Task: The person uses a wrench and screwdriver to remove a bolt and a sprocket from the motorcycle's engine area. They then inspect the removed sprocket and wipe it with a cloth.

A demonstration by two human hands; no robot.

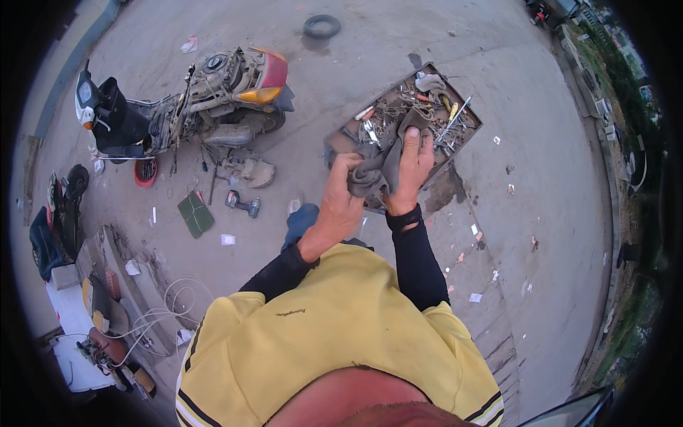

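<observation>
A dark grey cloth rag (385, 161) hangs bunched and creased between my two hands. My left hand (337, 203) is closed on its bunched left end. My right hand (410, 168) grips the other side, thumb laid along the top. Just beyond and partly beneath the rag is a rusty metal tray (340, 141) full of tools and small parts. Among them are a yellow-handled screwdriver (453, 112), a long thin metal rod (455, 119) and shiny metal pieces (369, 131). The rag and my hands hide the tray's near middle.
A partly stripped scooter (206, 99) stands at the left. Near it are a red bowl (146, 172), a cordless power tool (242, 204) and a green flat box (196, 214). A tyre (321, 27) lies far off. White hose (160, 313) coils at lower left; paper scraps litter the ground.
</observation>
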